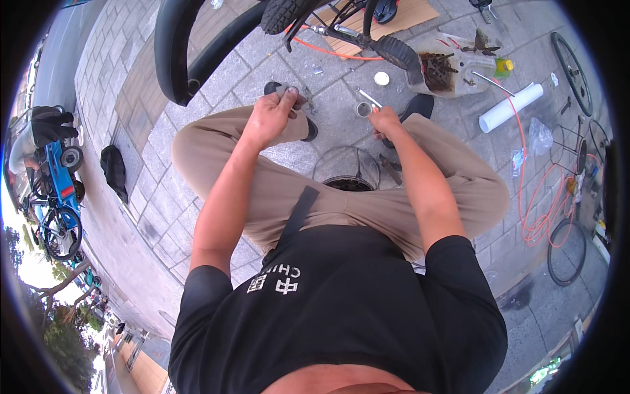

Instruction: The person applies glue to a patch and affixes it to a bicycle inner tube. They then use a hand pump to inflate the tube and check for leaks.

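My left hand (279, 108) is raised over my left shoe, its thumb and fingers pressed together. Something small and greyish seems to be between them, too small to name. In my right hand (386, 123) is a slim, pale rod-like tool (371, 98), pointing up and away from me. Right beside its fingers is a small round open tin (363, 109) with a metallic rim. A white round lid (381, 79) lies on the paving a little farther off. Between my legs is a spoked wheel (348, 154), partly hidden by my trousers.
Ahead stands a bicycle with a knobbly tyre (283, 14) and a thick black curved part (172, 56). A cut plastic container (426, 69) holds dark parts. At right lie a white roll (510, 108), an orange hose (541, 226) and loose tyres (567, 253). A black bag-like item (113, 171) lies left.
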A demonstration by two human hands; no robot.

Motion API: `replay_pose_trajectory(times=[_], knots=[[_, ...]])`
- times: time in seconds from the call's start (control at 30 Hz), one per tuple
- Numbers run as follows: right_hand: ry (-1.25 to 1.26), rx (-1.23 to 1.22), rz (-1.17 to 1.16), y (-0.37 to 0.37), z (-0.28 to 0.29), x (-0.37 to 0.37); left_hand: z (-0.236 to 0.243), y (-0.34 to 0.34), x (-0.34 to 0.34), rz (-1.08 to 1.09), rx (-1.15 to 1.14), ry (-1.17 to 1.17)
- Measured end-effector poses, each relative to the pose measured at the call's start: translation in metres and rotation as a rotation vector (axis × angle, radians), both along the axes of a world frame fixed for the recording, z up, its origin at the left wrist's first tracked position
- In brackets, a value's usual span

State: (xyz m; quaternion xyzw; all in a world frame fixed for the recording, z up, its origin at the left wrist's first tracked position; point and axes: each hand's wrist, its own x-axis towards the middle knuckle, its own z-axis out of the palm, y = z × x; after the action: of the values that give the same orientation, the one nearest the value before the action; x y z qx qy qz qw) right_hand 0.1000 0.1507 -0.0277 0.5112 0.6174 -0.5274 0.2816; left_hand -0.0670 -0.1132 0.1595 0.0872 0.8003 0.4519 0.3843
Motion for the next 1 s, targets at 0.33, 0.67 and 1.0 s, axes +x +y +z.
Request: replay_pose_trajectory(times=[0.33, 0.67, 1.0], knots=[[-0.083, 0.291, 0.771, 0.003, 0.024, -0.037, 0.062, -0.013, 0.0, -0.812, -0.231, 0.718], [0.06, 0.245, 0.769, -0.024, -0.016, -0.162, 0.096, 0.03, 0.022, -0.944, -0.153, 0.482], [0.048, 0.608, 0.556, -0.069, -0.147, -0.221, 0.076, 0.009, 0.05, -0.683, -0.12, 0.492]])
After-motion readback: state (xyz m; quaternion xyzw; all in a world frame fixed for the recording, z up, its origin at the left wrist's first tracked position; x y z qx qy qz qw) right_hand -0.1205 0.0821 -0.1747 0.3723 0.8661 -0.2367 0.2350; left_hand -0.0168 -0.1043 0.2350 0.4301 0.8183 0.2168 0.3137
